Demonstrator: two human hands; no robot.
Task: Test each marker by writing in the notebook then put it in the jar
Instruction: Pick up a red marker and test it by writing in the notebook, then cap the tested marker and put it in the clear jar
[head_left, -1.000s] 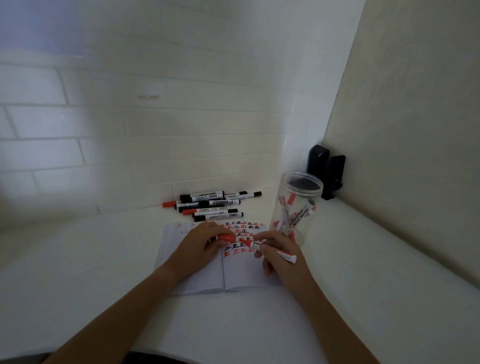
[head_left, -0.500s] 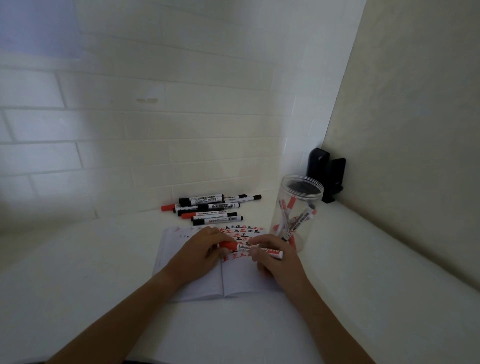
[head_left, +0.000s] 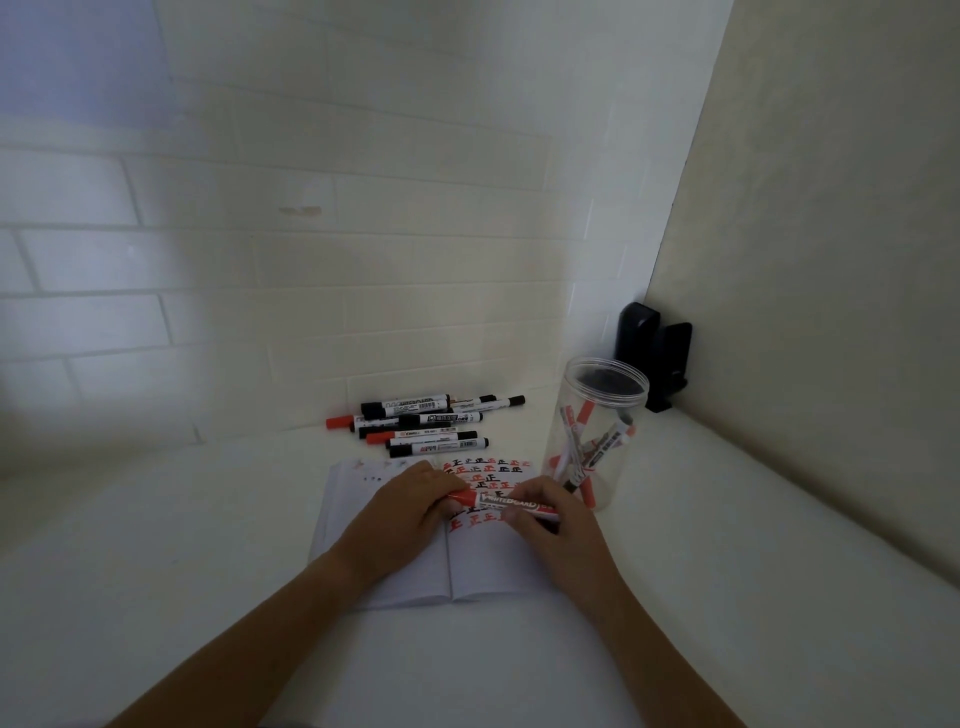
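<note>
Marker (head_left: 511, 505) lies crosswise over notebook (head_left: 395, 587), gripped by both hands' fingers (head_left: 524, 514).

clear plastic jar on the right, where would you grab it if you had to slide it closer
Grip the clear plastic jar round its mid wall, coming from its right side. It stands upright and open-topped, with red-capped markers leaning inside, so a grip over the rim would likely foul them. The open white notebook and both hands crowd its left.

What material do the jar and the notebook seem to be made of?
The jar looks like clear, glossy plastic, possibly glass: the markers inside show through its wall. The notebook looks like matte white paper: thin open pages carry red and black marker writing.
</note>
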